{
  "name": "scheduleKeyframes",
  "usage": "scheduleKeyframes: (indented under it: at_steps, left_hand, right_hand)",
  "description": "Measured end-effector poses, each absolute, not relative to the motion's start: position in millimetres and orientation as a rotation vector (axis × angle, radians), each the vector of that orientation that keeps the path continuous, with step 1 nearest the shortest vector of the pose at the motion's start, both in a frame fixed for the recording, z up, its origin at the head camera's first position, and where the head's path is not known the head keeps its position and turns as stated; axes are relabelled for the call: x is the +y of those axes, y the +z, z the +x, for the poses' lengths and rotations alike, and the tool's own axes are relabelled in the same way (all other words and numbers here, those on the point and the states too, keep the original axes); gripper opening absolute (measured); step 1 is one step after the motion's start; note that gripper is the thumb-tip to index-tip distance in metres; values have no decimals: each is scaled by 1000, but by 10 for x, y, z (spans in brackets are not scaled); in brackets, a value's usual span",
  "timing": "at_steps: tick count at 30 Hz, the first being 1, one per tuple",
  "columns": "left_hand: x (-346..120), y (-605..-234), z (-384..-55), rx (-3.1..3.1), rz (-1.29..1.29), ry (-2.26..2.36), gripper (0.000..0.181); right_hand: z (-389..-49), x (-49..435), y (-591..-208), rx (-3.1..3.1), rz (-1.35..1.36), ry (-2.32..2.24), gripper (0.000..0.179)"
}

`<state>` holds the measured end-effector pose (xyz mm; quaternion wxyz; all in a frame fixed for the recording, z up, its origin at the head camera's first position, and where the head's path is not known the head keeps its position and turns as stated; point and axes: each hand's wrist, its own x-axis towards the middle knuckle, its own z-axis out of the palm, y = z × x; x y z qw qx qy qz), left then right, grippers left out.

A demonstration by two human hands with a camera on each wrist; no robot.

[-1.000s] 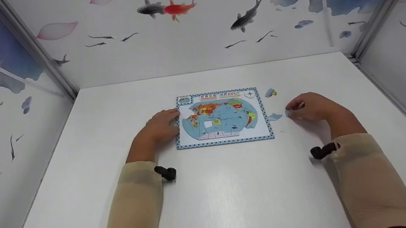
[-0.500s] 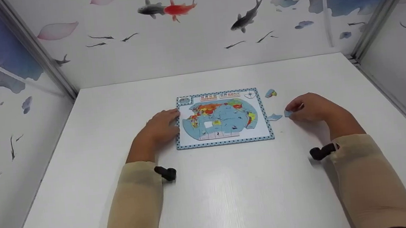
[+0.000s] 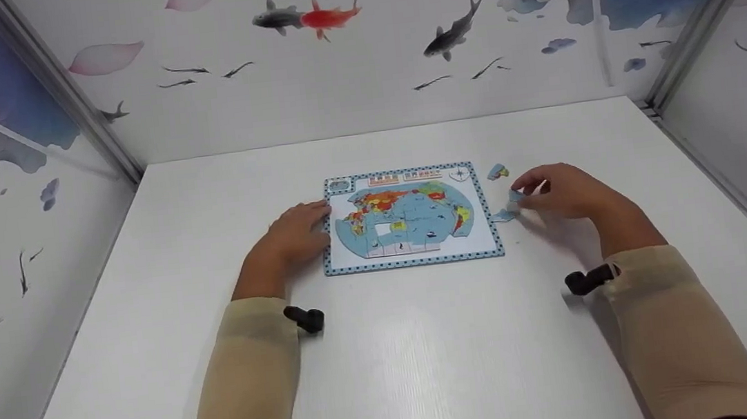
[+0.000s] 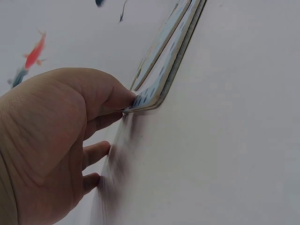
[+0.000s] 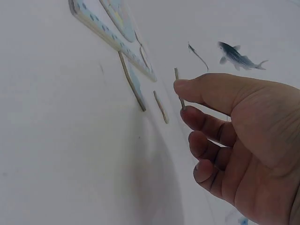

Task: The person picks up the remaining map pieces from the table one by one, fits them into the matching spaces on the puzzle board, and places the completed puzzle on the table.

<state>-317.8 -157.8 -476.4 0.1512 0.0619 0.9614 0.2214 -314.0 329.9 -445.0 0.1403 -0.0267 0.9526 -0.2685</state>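
On the board (image 3: 415, 261), the lettering along its far edge is too small to read in the head view. Right of the board, the right hand (image 3: 558, 191) hides part of the piece (image 3: 516, 195) it pinches; the right wrist view shows that piece edge-on. A speck (image 3: 517, 242) right of the board is too small to identify. Left of the board, the left hand (image 3: 296, 231) covers some of its border. Both wrist views cut the board off at the top.
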Motion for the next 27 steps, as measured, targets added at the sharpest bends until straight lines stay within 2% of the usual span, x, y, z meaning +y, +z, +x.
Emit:
scheduleKeyframes:
  at_steps: [18, 27]
  left_hand:
    - [-1587, -4773, -3215, 2746, 201, 612, 71]
    - [-1594, -4763, -3189, 2747, 195, 621, 70]
  right_hand:
    - [-3062, 2802, -4163, 2782, -213, -928, 40]
    - [-3051, 2480, -4064, 2830, -410, -922, 36]
